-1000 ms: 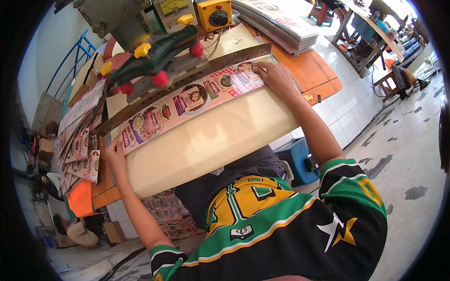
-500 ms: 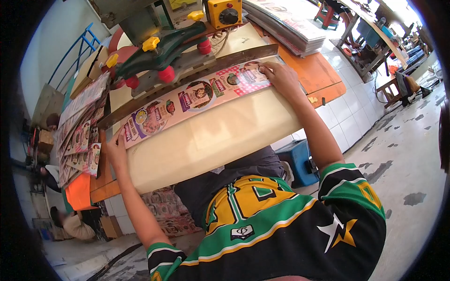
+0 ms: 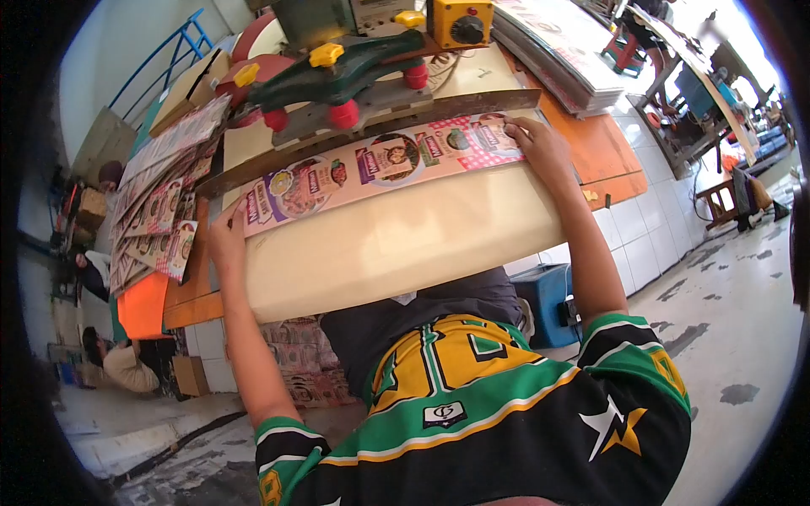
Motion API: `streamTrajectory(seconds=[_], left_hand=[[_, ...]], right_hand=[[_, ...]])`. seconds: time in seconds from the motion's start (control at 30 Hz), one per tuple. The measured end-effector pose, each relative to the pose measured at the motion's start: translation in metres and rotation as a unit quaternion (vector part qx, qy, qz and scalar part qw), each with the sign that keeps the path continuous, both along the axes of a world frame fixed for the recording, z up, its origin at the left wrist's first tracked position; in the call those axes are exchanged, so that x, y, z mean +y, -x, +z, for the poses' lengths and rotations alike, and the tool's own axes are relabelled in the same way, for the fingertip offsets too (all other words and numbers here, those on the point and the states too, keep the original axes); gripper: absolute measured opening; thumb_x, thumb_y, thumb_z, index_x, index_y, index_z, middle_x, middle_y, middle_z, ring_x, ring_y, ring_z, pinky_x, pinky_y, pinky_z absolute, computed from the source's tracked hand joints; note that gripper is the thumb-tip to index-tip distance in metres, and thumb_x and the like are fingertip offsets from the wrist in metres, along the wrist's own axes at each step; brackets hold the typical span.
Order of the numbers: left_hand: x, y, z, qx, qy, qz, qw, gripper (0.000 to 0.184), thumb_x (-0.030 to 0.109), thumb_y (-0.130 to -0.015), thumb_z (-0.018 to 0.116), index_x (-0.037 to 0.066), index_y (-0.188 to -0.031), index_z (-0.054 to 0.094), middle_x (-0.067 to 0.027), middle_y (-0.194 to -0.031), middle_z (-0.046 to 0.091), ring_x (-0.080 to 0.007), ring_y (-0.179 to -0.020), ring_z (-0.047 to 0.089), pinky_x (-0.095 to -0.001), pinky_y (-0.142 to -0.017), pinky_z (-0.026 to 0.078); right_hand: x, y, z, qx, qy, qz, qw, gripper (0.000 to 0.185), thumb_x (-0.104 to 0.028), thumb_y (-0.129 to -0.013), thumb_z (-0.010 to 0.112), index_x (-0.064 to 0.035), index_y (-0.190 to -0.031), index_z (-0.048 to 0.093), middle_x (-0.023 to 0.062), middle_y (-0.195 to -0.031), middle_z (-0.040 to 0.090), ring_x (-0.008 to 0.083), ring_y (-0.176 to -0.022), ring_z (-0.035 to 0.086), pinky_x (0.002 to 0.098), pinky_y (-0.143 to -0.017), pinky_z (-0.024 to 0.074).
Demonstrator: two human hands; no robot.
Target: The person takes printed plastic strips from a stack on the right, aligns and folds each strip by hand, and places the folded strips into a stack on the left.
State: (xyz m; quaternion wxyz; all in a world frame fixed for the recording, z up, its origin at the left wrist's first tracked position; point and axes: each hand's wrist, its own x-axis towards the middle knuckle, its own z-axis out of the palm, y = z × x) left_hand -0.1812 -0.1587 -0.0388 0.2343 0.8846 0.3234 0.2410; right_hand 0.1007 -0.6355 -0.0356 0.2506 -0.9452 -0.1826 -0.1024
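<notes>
A long printed strip [image 3: 337, 181] with food pictures lies on a cream sheet-covered board [image 3: 405, 232], its far edge along a metal bar [image 3: 287, 160]. My left hand [image 3: 226, 240] grips the strip's left end, fingertips at its edge. At the opposite end, my right hand [image 3: 542, 148] pinches the strip's right corner between thumb and fingers. Just beyond the bar stands a machine with a dark green clamp arm [image 3: 337, 80], yellow knobs [image 3: 326, 56] and red feet [image 3: 343, 114].
A yellow control box [image 3: 461, 23] with a black dial sits on the machine. Printed sheets [image 3: 160, 202] are heaped at the left, beside an orange sheet [image 3: 142, 305]. Another stack [image 3: 557, 63] lies at the back right. A blue box [image 3: 544, 304] stands below the orange table [image 3: 599, 156].
The whole view has shifted, so the scene appears farther right. Both hands stay at the ends of the strip, which looks nearly unmoved against the bar.
</notes>
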Motion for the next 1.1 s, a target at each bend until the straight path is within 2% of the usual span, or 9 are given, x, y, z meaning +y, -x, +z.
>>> streamTrajectory(seconds=[0.1,0.17,0.3,0.43,0.67,0.8,0.9,0.97,1.1], left_hand=[[0.014,0.0,-0.01,-0.049,-0.001,-0.047,0.998,0.032,0.031,-0.103,0.058,0.011,-0.122,0.075,-0.0175,-0.108,0.075,-0.03,-0.099,0.072,-0.0349,-0.086,0.053],[0.008,0.001,-0.006,-0.038,-0.071,-0.065,0.995,0.031,0.032,-0.102,0.059,0.013,-0.121,0.075,-0.0181,-0.105,0.075,-0.0318,-0.096,0.072,-0.0349,-0.085,0.053],[0.01,0.001,-0.008,-0.013,-0.002,-0.012,1.0,0.028,0.031,-0.101,0.061,0.019,-0.121,0.076,-0.0223,-0.106,0.072,-0.0358,-0.096,0.071,-0.0362,-0.083,0.053],[0.011,0.001,-0.011,-0.058,-0.014,-0.053,0.997,0.03,0.032,-0.101,0.061,0.016,-0.12,0.076,-0.0206,-0.106,0.073,-0.0351,-0.096,0.072,-0.0361,-0.083,0.054],[0.013,0.0,-0.01,-0.018,-0.015,-0.034,0.999,0.031,0.033,-0.1,0.061,0.014,-0.119,0.076,-0.0193,-0.106,0.074,-0.0341,-0.095,0.072,-0.0366,-0.083,0.054],[0.021,-0.002,-0.019,-0.047,-0.023,-0.063,0.997,0.031,0.032,-0.1,0.061,0.014,-0.12,0.076,-0.0187,-0.107,0.074,-0.0341,-0.098,0.072,-0.0369,-0.084,0.053],[0.003,-0.001,-0.008,-0.059,0.0,-0.074,0.996,0.03,0.03,-0.102,0.06,0.012,-0.121,0.075,-0.0197,-0.107,0.074,-0.0323,-0.097,0.072,-0.0358,-0.086,0.053],[-0.012,0.003,0.003,-0.058,0.014,-0.037,0.998,0.03,0.026,-0.103,0.059,0.007,-0.121,0.074,-0.0213,-0.106,0.075,-0.0273,-0.096,0.072,-0.0344,-0.087,0.052],[-0.005,0.016,-0.008,-0.057,0.03,-0.062,0.996,0.03,0.022,-0.103,0.059,0.005,-0.124,0.073,-0.021,-0.111,0.075,-0.0219,-0.1,0.07,-0.0337,-0.089,0.051]], right_hand=[[0.001,0.001,0.002,0.003,-0.002,-0.002,1.0,0.037,-0.048,-0.098,0.059,-0.0225,-0.117,0.077,0.015,-0.108,0.075,0.035,-0.104,0.069,0.0452,-0.089,0.0514],[0.001,0.001,0.002,-0.005,-0.006,-0.005,1.0,0.039,-0.05,-0.098,0.059,-0.0223,-0.119,0.076,0.0148,-0.11,0.075,0.0344,-0.104,0.069,0.0446,-0.09,0.0512],[0.005,0.002,0.009,0.039,0.004,-0.009,0.999,0.04,-0.05,-0.097,0.06,-0.0221,-0.121,0.076,0.0152,-0.109,0.075,0.0344,-0.105,0.069,0.0437,-0.089,0.0508],[-0.001,-0.002,-0.003,-0.015,0.007,-0.006,1.0,0.039,-0.05,-0.098,0.06,-0.0219,-0.12,0.076,0.0164,-0.109,0.074,0.0353,-0.104,0.069,0.0452,-0.088,0.0506],[-0.001,-0.003,-0.001,-0.005,0.003,-0.011,1.0,0.038,-0.05,-0.098,0.06,-0.023,-0.118,0.076,0.0172,-0.108,0.074,0.0357,-0.103,0.069,0.0454,-0.088,0.0511],[0.0,-0.002,0.0,0.009,0.003,-0.038,0.999,0.036,-0.049,-0.098,0.06,-0.0236,-0.118,0.077,0.0178,-0.107,0.074,0.036,-0.102,0.069,0.0457,-0.087,0.0519],[-0.004,-0.003,-0.005,-0.018,0.0,-0.008,1.0,0.039,-0.05,-0.098,0.058,-0.0242,-0.121,0.076,0.0171,-0.106,0.075,0.0345,-0.102,0.069,0.0442,-0.086,0.0517],[-0.004,-0.001,-0.004,-0.012,0.008,-0.015,1.0,0.037,-0.047,-0.098,0.059,-0.0233,-0.122,0.075,0.0179,-0.106,0.074,0.0357,-0.101,0.069,0.0454,-0.086,0.0514],[-0.011,0.006,0.001,-0.005,-0.03,0.008,0.999,0.035,-0.042,-0.099,0.059,-0.0218,-0.124,0.075,0.0182,-0.105,0.074,0.0367,-0.101,0.068,0.0455,-0.087,0.0506]])
